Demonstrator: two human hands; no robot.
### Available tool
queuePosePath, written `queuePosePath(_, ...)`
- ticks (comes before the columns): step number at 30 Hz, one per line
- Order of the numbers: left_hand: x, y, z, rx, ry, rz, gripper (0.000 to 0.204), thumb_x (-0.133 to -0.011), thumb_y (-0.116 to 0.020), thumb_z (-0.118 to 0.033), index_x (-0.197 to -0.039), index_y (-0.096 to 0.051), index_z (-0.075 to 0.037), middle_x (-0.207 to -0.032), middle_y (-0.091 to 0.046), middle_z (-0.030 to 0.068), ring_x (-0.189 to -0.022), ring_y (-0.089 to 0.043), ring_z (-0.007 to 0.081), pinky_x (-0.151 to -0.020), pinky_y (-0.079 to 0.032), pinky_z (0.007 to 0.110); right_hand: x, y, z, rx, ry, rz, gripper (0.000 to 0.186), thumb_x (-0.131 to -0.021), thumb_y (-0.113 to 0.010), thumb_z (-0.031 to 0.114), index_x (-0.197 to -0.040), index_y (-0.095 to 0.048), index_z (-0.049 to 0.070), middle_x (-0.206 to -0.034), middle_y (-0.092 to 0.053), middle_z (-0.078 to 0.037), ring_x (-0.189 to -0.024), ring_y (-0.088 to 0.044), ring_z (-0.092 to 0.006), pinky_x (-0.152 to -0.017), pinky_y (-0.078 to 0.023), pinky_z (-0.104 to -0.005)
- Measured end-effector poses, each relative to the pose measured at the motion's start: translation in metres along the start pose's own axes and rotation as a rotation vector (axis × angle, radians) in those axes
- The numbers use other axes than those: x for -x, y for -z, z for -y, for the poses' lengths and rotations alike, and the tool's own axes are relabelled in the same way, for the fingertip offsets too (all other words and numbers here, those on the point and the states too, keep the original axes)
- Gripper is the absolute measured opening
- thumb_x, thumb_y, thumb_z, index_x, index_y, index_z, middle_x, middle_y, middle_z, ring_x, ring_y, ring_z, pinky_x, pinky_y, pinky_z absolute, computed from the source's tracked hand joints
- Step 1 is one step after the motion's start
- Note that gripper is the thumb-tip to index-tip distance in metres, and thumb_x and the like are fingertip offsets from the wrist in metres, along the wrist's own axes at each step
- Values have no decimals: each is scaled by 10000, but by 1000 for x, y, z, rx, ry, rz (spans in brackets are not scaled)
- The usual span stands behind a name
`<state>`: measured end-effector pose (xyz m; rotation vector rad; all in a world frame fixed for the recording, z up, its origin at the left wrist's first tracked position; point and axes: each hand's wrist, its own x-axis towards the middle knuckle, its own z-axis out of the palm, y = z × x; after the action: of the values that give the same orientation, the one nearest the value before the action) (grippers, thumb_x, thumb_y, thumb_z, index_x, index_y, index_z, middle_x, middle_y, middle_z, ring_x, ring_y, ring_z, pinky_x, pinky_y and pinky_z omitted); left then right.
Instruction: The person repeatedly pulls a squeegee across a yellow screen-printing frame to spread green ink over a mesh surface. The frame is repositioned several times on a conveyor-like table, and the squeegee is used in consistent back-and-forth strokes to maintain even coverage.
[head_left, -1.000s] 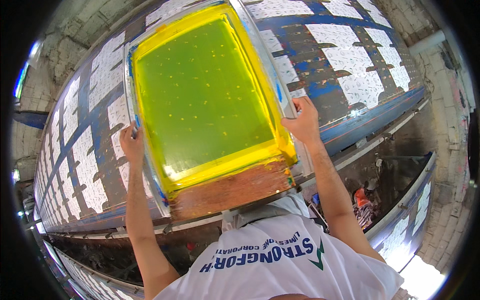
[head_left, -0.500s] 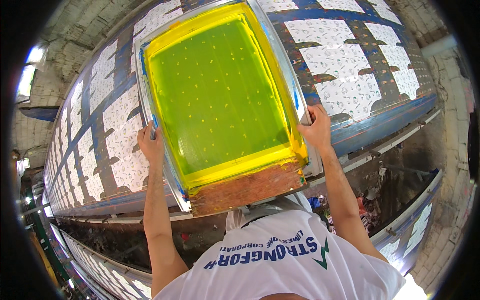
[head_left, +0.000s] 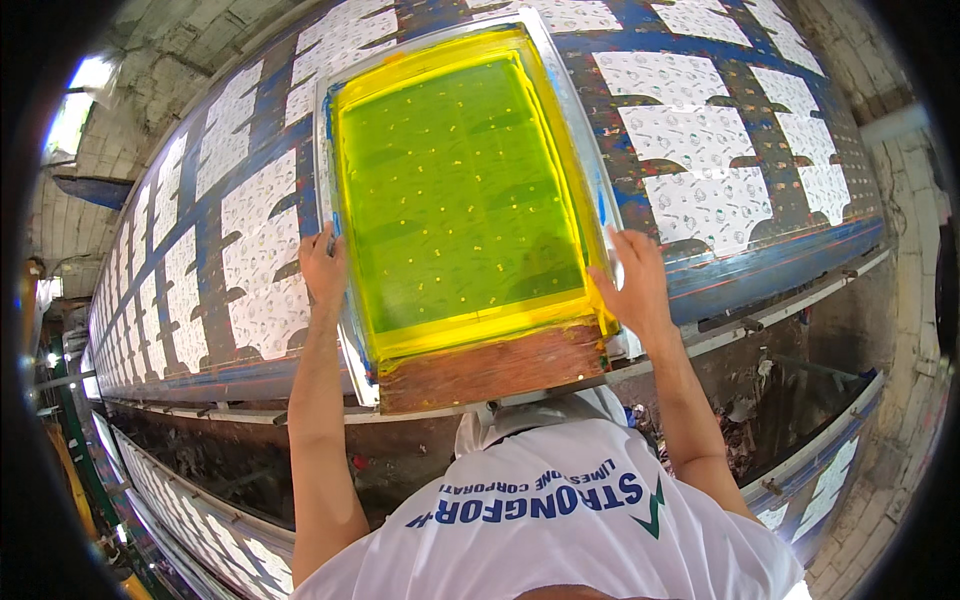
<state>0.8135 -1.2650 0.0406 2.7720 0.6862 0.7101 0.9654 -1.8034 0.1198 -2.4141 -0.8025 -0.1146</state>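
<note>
A screen printing frame (head_left: 468, 210) with green-yellow mesh, yellow-smeared borders and a pale metal rim lies in front of me on the long table. Small light marks dot the mesh, and dark shapes of the cloth pieces below show through it. A reddish-brown board (head_left: 490, 368) runs along its near end. My left hand (head_left: 323, 268) is closed on the frame's left rim. On the right side, my right hand (head_left: 637, 283) holds the opposite rim, its thumb over the yellow border and its fingers along the outer edge.
White printed cloth pieces (head_left: 705, 205) lie in rows on the dark, blue-stained table (head_left: 790, 258) both sides of the frame. A metal rail (head_left: 740, 325) follows its near edge. Another table with white pieces (head_left: 190, 490) stands at lower left. A brick wall (head_left: 905, 250) is at right.
The frame has come down flatter against the table, and the cloth shapes now show through its mesh. In the picture it sits further right. My right hand's fingers have straightened somewhat along the rim.
</note>
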Motion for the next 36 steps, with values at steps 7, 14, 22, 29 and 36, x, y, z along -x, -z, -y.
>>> queuePosePath(7, 3, -7, 2, 17, -15, -81, 374, -905, -819, -203, -1262, -791, -91, -1048, -678, 145, -1003, -645, 334, -907, -541, 454, 34, -16, 115, -146, 562, 706, 664, -826, -867, 267, -1414, -626, 73, -1342, -644, -153, -1233, -623, -372, -1034, -548, -479)
queuePosePath(14, 6, -10, -1, 87, 52, -82, 327, -958, -777, -246, -1265, -794, -133, -1096, -668, 124, -1065, -626, 324, -913, -544, 452, 45, -28, 165, 126, 504, 625, 611, -796, -722, 61, -1397, -618, 22, -1317, -669, -151, -1168, -681, -341, -980, -582, -435)
queuePosePath(22, 5, -10, -5, 121, 85, -104, 287, -977, -690, -123, -1249, -783, -116, -1090, -659, 107, -1064, -619, 327, -872, -566, 450, 53, -70, 182, 209, 282, 344, 427, -766, -729, 42, -1188, -736, 110, -1128, -726, -56, -1015, -720, -285, -831, -601, -409)
queuePosePath(29, 7, -7, -3, 163, 105, -69, 450, -879, -685, -2, -1309, -750, -116, -1154, -639, 97, -1105, -603, 319, -895, -575, 439, 1, -107, 173, 328, 202, 204, 381, -737, -770, 70, -1111, -737, 133, -1011, -705, -68, -978, -725, -295, -810, -605, -433)
queuePosePath(36, 7, -4, -4, 171, 133, -32, 510, -824, -674, 44, -1301, -759, -113, -1164, -635, 92, -1117, -604, 318, -909, -574, 431, -161, -146, 148, 392, 173, 223, 214, -801, -801, 131, -1012, -770, 141, -1018, -724, -96, -1001, -733, -319, -801, -613, -476)
